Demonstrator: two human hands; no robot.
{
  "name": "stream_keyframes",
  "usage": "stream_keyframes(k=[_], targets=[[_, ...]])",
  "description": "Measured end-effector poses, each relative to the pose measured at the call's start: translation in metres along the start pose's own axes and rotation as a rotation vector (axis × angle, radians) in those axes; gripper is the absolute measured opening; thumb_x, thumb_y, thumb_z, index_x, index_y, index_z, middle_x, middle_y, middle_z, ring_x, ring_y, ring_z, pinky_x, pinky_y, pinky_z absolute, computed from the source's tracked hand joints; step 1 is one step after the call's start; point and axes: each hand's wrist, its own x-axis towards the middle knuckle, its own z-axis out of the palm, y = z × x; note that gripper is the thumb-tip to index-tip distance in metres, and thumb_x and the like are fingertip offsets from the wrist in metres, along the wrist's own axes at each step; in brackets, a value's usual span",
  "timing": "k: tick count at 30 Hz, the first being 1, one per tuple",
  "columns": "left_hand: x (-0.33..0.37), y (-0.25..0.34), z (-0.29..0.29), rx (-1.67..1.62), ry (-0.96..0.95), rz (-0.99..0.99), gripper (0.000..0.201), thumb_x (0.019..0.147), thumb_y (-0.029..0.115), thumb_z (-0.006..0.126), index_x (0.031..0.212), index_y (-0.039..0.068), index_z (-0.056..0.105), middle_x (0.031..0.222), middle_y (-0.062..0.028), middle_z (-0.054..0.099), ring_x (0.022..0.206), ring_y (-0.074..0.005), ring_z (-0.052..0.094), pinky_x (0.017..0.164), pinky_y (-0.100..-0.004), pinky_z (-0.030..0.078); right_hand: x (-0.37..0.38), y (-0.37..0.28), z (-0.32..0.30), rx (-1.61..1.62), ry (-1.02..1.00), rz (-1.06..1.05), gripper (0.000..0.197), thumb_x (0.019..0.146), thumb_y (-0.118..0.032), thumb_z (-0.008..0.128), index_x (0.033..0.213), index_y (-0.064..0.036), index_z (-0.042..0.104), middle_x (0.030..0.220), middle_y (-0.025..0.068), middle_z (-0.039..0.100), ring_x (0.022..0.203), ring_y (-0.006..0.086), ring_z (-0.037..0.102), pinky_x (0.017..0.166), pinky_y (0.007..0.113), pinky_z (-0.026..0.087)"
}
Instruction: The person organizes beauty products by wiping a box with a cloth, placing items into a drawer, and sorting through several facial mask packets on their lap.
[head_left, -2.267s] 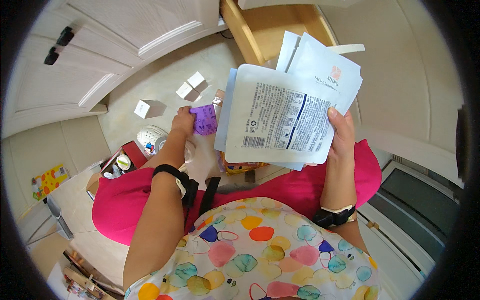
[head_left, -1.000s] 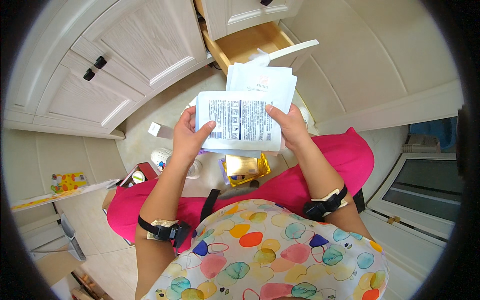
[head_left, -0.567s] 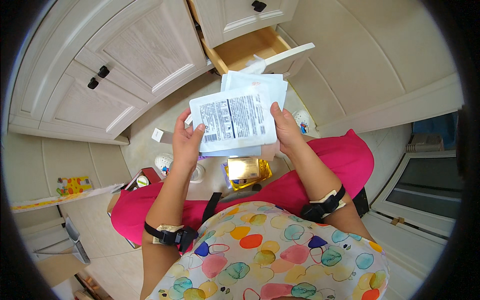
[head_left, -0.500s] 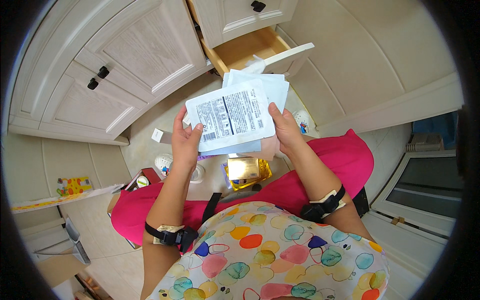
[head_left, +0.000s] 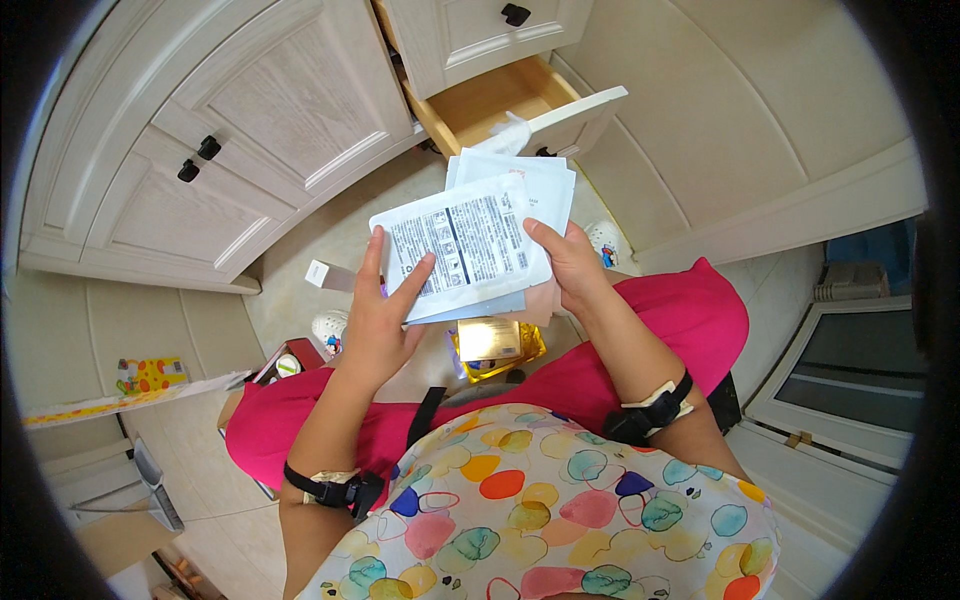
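A fanned stack of flat face mask sachets (head_left: 465, 240) is held up in front of me, a white one with printed text and small pictures on top. Light blue and pinkish sachets show from behind it. My right hand (head_left: 575, 262) grips the stack at its right side, thumb on the front. At the left edge is my left hand (head_left: 383, 310), its thumb lying on the top sachet and its index finger spread along the edge; its other fingers are partly hidden. Below the stack, a gold box (head_left: 488, 339) lies on shiny yellow packets (head_left: 525, 348) on the floor.
A pulled-out wooden drawer (head_left: 490, 100) stands ahead, with a white piece of plastic (head_left: 510, 133) on its edge. A small white box (head_left: 328, 276) and a red box (head_left: 283, 362) with items inside are on the left. White clogs (head_left: 604, 240) are on my feet.
My left thumb has slid inward over the top sachet and the left fingers have spread. My right thumb has moved onto the top sachet's edge, and the top sachet has shifted slightly down.
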Motion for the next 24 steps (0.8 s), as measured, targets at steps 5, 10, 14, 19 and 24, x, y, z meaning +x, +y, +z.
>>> stream_keyframes(k=[5, 10, 14, 19, 24], targets=[[-0.006, -0.016, 0.008, 0.148, 0.030, 0.039, 0.057, 0.066, -0.005, 0.059, 0.118, 0.018, 0.058, 0.127, -0.0143, 0.048, 0.112, -0.0394, 0.047, 0.094, -0.0413, 0.039, 0.003, 0.008, -0.003, -0.040, 0.014, -0.039, 0.038, 0.086, -0.021, 0.060, 0.115, 0.0023, 0.050, 0.108, 0.0117, 0.059, 0.094, 0.0187, 0.059, 0.081, 0.030, 0.048], [-0.009, -0.036, -0.006, 0.136, 0.215, 0.008, 0.045, 0.068, -0.003, 0.056, 0.110, 0.013, 0.061, 0.112, -0.0109, 0.060, 0.109, -0.0358, 0.051, 0.088, -0.0434, 0.043, 0.003, 0.008, -0.004, -0.089, 0.060, -0.096, 0.039, 0.087, -0.026, 0.060, 0.113, 0.0013, 0.052, 0.107, 0.0112, 0.060, 0.093, 0.0177, 0.059, 0.079, 0.029, 0.048], [-0.039, -0.087, -0.009, -0.548, 0.225, -0.562, 0.020, 0.085, 0.011, 0.054, 0.100, 0.000, 0.061, 0.088, -0.0075, 0.064, 0.082, -0.0171, 0.058, 0.075, -0.0311, 0.046, 0.000, -0.001, -0.003, -0.111, 0.098, -0.135, 0.039, 0.087, -0.027, 0.060, 0.112, 0.0013, 0.053, 0.106, 0.0111, 0.060, 0.093, 0.0172, 0.059, 0.079, 0.030, 0.048], [-0.057, -0.141, 0.007, -0.709, -0.372, -0.794, 0.025, 0.088, 0.019, 0.055, 0.097, -0.003, 0.061, 0.080, -0.0052, 0.062, 0.072, -0.0124, 0.054, 0.067, -0.0271, 0.044, 0.005, -0.001, -0.010, -0.180, 0.137, -0.192, 0.040, 0.086, -0.027, 0.062, 0.113, 0.0014, 0.053, 0.107, 0.0114, 0.060, 0.094, 0.0168, 0.058, 0.081, 0.029, 0.047], [-0.058, -0.190, 0.085, -0.365, -0.756, -0.705, 0.031, 0.084, 0.020, 0.058, 0.105, -0.003, 0.060, 0.087, -0.0151, 0.065, 0.079, -0.0212, 0.060, 0.074, -0.0334, 0.046, 0.008, -0.006, -0.004, -0.145, 0.128, -0.218, 0.041, 0.087, -0.026, 0.060, 0.116, 0.0018, 0.051, 0.110, 0.0112, 0.059, 0.096, 0.0171, 0.057, 0.083, 0.029, 0.046]])
